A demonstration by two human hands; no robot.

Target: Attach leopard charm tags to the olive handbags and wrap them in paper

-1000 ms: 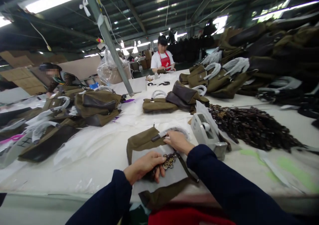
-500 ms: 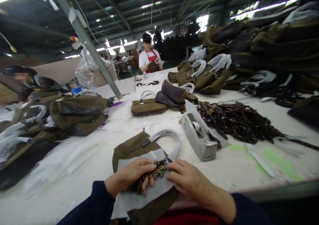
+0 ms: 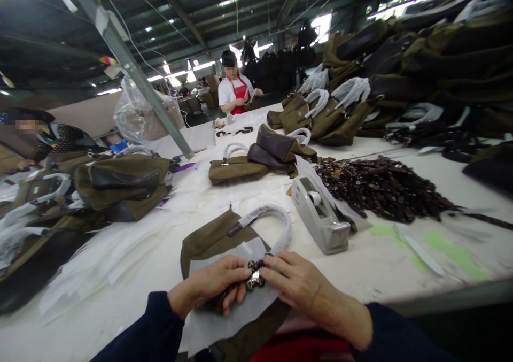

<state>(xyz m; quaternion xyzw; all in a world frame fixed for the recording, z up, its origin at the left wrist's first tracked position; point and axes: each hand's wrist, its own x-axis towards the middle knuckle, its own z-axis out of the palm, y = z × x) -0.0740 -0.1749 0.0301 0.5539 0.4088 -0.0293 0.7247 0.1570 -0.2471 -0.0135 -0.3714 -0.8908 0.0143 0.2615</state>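
Note:
An olive bag (image 3: 208, 239) lies on the table in front of me, with a wrapped handle (image 3: 285, 228) looping up at its right. White paper (image 3: 244, 319) lies over the bag's front. Above the paper, my left hand (image 3: 218, 282) grips a dark beaded charm (image 3: 254, 280) between thumb and fingers, and part of it is hidden beneath the fingers. My right hand (image 3: 298, 279) pinches the charm's right side near the handle's lower end. A grey tape dispenser (image 3: 324, 223) stands just beyond my right hand.
Olive bags (image 3: 120, 183) lie at left, more bags (image 3: 236, 169) ahead, and a large pile (image 3: 441, 73) at right. Dark beaded charms (image 3: 385, 191) are heaped behind the dispenser. White sheets (image 3: 108, 260) spread at left. Two people are across the table.
The charm has turned, its leopard-patterned face replaced by a shiny one. My right fingers have shifted slightly left over it. The person in the red apron no longer holds the olive piece up front.

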